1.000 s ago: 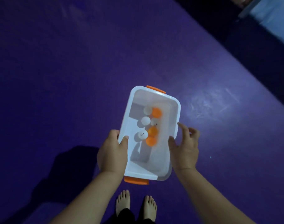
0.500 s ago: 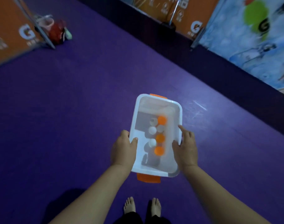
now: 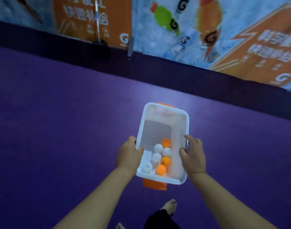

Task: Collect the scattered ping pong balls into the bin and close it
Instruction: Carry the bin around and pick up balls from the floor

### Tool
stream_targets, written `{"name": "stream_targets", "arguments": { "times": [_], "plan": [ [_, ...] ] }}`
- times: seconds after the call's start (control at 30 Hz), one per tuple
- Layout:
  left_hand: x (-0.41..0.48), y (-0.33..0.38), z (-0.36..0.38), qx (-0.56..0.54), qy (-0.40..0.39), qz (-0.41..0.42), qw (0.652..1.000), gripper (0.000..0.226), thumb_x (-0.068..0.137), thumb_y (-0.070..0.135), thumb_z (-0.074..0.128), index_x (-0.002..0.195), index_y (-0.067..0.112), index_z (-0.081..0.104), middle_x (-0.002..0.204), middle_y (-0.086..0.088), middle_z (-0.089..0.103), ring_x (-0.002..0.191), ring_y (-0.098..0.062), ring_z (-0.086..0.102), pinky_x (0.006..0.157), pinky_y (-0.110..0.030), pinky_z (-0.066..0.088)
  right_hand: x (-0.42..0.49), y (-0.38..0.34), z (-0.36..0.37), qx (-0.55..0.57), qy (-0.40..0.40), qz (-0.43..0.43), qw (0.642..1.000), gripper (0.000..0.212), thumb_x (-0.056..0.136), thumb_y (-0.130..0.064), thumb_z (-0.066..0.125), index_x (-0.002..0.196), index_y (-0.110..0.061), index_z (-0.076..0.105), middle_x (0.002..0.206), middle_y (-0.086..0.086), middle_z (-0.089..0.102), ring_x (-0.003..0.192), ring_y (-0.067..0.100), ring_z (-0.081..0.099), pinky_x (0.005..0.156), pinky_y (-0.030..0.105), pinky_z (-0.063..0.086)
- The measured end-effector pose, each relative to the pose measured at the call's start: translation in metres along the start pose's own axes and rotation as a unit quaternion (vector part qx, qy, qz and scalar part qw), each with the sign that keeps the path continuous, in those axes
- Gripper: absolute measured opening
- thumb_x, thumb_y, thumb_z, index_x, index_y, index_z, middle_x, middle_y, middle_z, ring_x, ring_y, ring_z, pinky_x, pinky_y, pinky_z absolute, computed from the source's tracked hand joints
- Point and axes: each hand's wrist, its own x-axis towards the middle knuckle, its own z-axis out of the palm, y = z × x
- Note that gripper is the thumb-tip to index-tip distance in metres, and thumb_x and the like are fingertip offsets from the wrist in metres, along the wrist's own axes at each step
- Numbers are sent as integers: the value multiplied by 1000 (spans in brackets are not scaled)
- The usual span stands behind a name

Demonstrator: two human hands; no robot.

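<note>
**A:** Where's the bin?

**B:** The white bin is up off the purple floor, just below the middle of the view, with its top open. It has an orange latch at its six o'clock end and another at twelve.

**A:** And the hands?

**B:** They're apart, one clamped on each long side. The left hand grips the rim at nine o'clock, with the thumb hooked over the edge. The right hand grips the rim at three o'clock, thumb on the edge and forefinger lying along the side.

**A:** What about the ping pong balls?

**B:** There are seven ping pong balls inside, four white and three orange (one white has small dark marks). They're clustered towards the six o'clock end, touching or nearly so. The twelve o'clock half of the bottom is bare.

**A:** Anything else?

**B:** Orange and blue banners run along the wall at twelve o'clock. A bare foot stands on the floor at six o'clock, under the bin.
</note>
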Motion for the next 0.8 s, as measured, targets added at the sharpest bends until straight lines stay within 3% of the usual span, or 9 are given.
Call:
{"name": "stream_targets", "arguments": {
  "times": [0.17, 0.37, 0.5, 0.7, 0.8],
  "plan": [
    [12, 86, 75, 19, -60, 55, 997, 11, 86, 21, 55, 79, 19, 47, 71, 4, 55, 68, -23, 54, 56, -32, 41, 38, 71, -72, 18, 37, 61, 997, 48, 84, -13, 61, 129, -24, 50, 103, -6, 42, 78, 13, 52, 63, 27, 44],
    [9, 187, 165, 15, -138, 101, 985, 3, 86, 20, 54, 84, 20, 51, 75, 7, 59, 67, -13, 56, 53, -28, 42, 74, 155, -161, 21, 93, 113, 989, 46, 85, -15, 61, 129, -24, 51, 102, -7, 44, 80, 14, 55, 65, 27, 47],
    [12, 242, 214, 46, -173, 155, 972, 7, 86, 21, 57, 87, 18, 51, 75, 7, 56, 70, -15, 57, 59, -31, 47, 90, 199, -206, 28, 123, 147, 981, 46, 85, -15, 61, 128, -26, 50, 105, -7, 45, 80, 11, 55, 62, 21, 45],
    [14, 311, 270, 61, -215, 224, 949, 23, 86, 22, 59, 71, 25, 41, 69, 8, 52, 59, -8, 47, 48, -23, 33, 107, 247, -253, 44, 172, 204, 963, 45, 86, -17, 62, 129, -26, 50, 105, -9, 45, 79, 4, 51, 64, 16, 44],
    [23, 345, 304, 86, -244, 258, 931, 18, 86, 25, 58, 75, 22, 43, 68, 10, 51, 59, -6, 46, 48, -24, 31, 119, 269, -274, 42, 198, 237, 950, 44, 86, -17, 61, 128, -27, 49, 105, -10, 45, 79, 5, 51, 63, 14, 42]
  ]
}}
